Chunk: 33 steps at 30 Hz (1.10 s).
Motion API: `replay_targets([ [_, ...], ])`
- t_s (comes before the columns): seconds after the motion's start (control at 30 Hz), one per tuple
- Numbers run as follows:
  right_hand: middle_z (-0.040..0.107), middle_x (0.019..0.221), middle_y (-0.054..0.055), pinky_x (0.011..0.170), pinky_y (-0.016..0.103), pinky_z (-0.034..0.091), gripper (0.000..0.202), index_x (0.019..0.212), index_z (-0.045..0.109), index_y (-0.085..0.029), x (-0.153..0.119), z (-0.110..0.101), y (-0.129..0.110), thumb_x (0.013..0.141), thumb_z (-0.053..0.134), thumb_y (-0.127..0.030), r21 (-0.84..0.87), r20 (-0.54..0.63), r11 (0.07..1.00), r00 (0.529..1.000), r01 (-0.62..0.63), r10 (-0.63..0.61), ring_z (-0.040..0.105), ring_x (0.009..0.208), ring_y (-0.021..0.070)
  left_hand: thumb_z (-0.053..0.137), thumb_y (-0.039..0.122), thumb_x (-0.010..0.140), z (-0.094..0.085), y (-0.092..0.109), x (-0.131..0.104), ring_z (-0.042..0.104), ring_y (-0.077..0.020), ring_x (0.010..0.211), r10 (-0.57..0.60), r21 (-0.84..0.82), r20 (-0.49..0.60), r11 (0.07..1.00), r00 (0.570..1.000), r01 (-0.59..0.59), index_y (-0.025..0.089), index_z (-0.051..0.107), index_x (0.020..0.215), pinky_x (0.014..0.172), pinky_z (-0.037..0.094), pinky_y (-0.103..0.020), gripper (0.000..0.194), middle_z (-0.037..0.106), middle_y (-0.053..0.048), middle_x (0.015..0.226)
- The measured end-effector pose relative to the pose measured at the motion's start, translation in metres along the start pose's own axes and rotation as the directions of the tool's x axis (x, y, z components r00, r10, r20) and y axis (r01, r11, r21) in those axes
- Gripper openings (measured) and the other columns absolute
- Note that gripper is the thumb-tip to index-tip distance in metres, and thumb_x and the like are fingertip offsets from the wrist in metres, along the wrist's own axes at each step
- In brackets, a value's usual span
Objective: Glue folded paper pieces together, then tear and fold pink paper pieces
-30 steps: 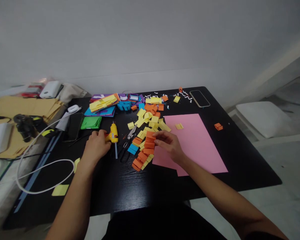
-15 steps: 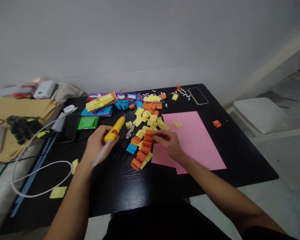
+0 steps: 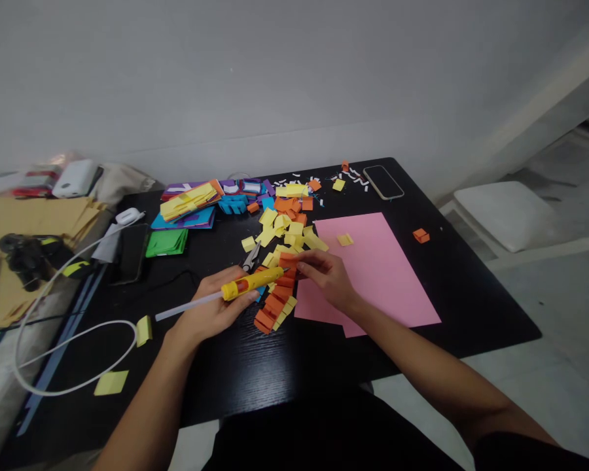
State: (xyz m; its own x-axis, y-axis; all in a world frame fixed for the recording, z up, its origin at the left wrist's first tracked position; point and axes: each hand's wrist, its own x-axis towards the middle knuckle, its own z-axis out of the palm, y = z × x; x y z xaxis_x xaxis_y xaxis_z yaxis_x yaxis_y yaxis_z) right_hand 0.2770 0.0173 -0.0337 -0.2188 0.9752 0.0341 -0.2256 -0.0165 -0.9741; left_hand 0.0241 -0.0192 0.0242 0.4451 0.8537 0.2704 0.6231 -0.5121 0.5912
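My left hand (image 3: 216, 307) is wrapped round a yellow hot glue gun (image 3: 250, 283), with a clear glue stick (image 3: 189, 305) poking out of its back end. The nozzle points right, at the upper part of an orange folded paper strip (image 3: 275, 304). The fingers of my right hand (image 3: 328, 278) pinch that strip near its top. Yellow folded paper pieces (image 3: 285, 313) lie along and under the orange strip. Pliers or scissors (image 3: 251, 257) lie behind the glue gun, partly covered. Pink paper sheets (image 3: 377, 275) lie beneath and beside my right hand.
Behind are loose yellow paper pieces (image 3: 275, 226), stacked coloured papers (image 3: 191, 203) and a green paper bundle (image 3: 167, 243). A phone (image 3: 383, 182) lies back right, a second phone (image 3: 130, 254) left. A white cable (image 3: 78, 391) loops at left. A white stool (image 3: 500, 216) stands right.
My left hand has swung the glue gun rightward and turned it, bringing the nozzle to the orange strip. My right hand keeps its pinch on the strip. The view has shifted slightly.
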Motion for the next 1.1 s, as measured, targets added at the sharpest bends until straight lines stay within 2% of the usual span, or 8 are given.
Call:
replay_targets([
  [0.2,0.078,0.094,0.003,0.08,0.039,0.064,0.014,0.098,0.078,-0.025,-0.004,0.002,0.002,0.088,0.075,-0.035,-0.085,0.024,0.992,0.996,0.088,-0.086,0.074,0.084,0.0184,0.055,0.033,0.102,0.004,-0.002,0.001,0.055,-0.0147,0.067,0.038,0.037,0.013,0.999,0.999,-0.038,0.019,0.057,0.078,0.062,0.042,-0.027,0.028,0.057,0.0,0.073],
  [0.47,0.078,0.095,0.003,0.082,0.039,0.063,0.012,0.097,0.077,-0.025,-0.005,0.003,0.002,0.088,0.073,-0.032,-0.148,0.029,0.981,0.992,0.123,-0.12,0.074,0.085,0.0187,0.053,0.036,0.102,0.005,-0.003,0.001,0.056,-0.0156,0.067,0.016,0.068,0.02,0.998,1.0,-0.017,0.02,0.056,0.076,0.062,0.043,-0.029,0.031,0.057,-0.001,0.072],
  [0.83,0.077,0.094,0.004,0.084,0.043,0.065,0.017,0.097,0.077,-0.024,-0.004,0.0,0.001,0.088,0.076,-0.039,-0.089,-0.02,0.994,0.997,0.068,-0.07,0.074,0.087,0.0207,0.056,0.04,0.1,-0.003,-0.004,-0.001,0.055,-0.015,0.063,-0.051,0.053,-0.014,0.997,0.999,0.052,0.02,0.056,0.074,0.061,0.044,-0.029,0.032,0.056,0.0,0.071],
  [1.1,0.076,0.093,0.004,0.082,0.041,0.064,0.019,0.096,0.077,-0.023,-0.004,0.001,0.003,0.086,0.077,-0.04,-0.091,-0.029,0.993,0.996,0.079,-0.082,0.073,0.086,0.0202,0.055,0.043,0.1,-0.004,-0.007,-0.002,0.055,-0.0157,0.064,-0.073,0.07,-0.008,0.995,0.997,0.073,0.021,0.056,0.074,0.06,0.043,-0.029,0.034,0.056,0.0,0.071],
])
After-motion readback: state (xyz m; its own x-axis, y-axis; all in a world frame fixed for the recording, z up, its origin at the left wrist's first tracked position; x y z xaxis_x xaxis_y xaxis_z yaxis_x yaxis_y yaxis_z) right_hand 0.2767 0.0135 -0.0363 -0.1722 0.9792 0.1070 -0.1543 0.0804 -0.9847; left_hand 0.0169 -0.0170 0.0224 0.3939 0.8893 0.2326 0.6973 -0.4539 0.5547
